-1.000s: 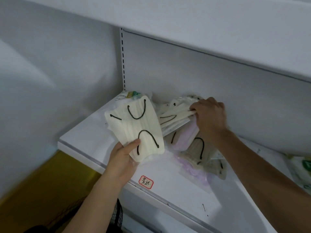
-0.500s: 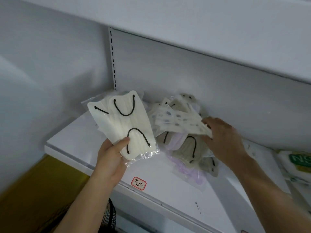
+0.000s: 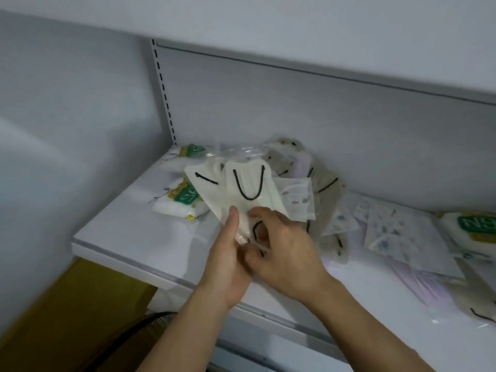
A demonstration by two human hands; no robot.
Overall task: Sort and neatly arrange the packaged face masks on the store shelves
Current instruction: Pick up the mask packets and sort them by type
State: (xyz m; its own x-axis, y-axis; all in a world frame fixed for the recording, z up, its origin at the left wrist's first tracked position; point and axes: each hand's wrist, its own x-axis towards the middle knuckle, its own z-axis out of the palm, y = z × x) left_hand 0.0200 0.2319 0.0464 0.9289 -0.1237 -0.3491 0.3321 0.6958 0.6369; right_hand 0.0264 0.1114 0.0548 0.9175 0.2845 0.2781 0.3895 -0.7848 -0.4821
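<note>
A fan of cream mask packs with black ear loops (image 3: 249, 189) is held up over the white shelf (image 3: 128, 237). My left hand (image 3: 228, 253) grips their lower end, thumb on the front. My right hand (image 3: 284, 253) pinches the same lower end from the right, and a white patterned mask pack (image 3: 298, 200) sticks out at the right of the fan. Behind lies a loose heap of beige and lilac mask packs (image 3: 322, 181). More patterned packs (image 3: 397, 234) and lilac packs (image 3: 418, 288) are spread over the shelf to the right.
Two white packs with green labels (image 3: 182, 202) (image 3: 192, 151) lie at the shelf's left back corner, another green-labelled pack (image 3: 475, 226) at the far right. An upper shelf (image 3: 322, 36) overhangs. A wall closes the left side; yellow-brown floor (image 3: 67, 304) shows below.
My right hand has left the heap with the white patterned pack and brought it to the cream packs in my left hand. The view has shifted right, showing more of the shelf.
</note>
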